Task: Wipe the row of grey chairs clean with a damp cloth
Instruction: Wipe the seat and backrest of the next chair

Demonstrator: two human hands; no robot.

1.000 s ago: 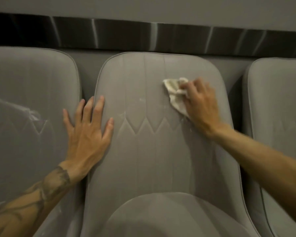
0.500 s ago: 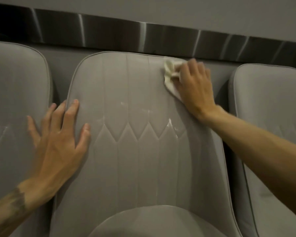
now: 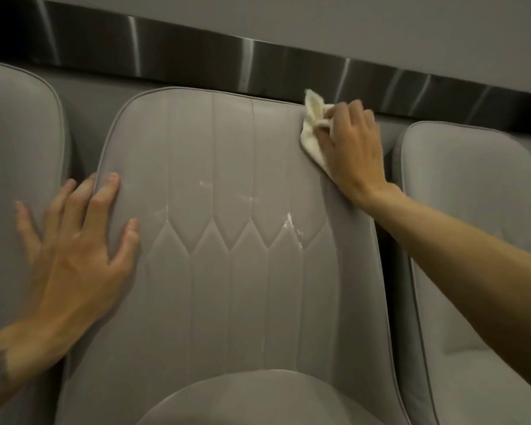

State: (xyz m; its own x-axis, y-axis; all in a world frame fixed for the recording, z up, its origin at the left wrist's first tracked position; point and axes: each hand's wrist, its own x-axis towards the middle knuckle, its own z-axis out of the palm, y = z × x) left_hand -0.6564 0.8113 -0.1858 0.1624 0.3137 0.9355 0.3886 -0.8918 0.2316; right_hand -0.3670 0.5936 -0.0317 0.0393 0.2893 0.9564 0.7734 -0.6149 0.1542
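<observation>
Three grey padded chairs stand side by side. The middle chair (image 3: 227, 296) fills the centre, its stitched backrest showing wet streaks and a white smear near the zigzag seam. My right hand (image 3: 351, 145) presses a crumpled off-white cloth (image 3: 311, 124) against the backrest's upper right corner, fingers closed on the cloth. My left hand (image 3: 74, 250) lies flat with fingers spread on the backrest's left edge, holding nothing. The left chair (image 3: 16, 167) and the right chair (image 3: 472, 210) are partly in view.
A dark, shiny metal strip (image 3: 196, 53) runs along the grey wall (image 3: 350, 19) just behind the chair tops. Narrow dark gaps separate the chairs. The middle chair's seat cushion (image 3: 252, 400) shows at the bottom edge.
My right hand has slid the cloth up and to the right, from the mid backrest to its top right corner. My left hand stayed on the backrest's left edge.
</observation>
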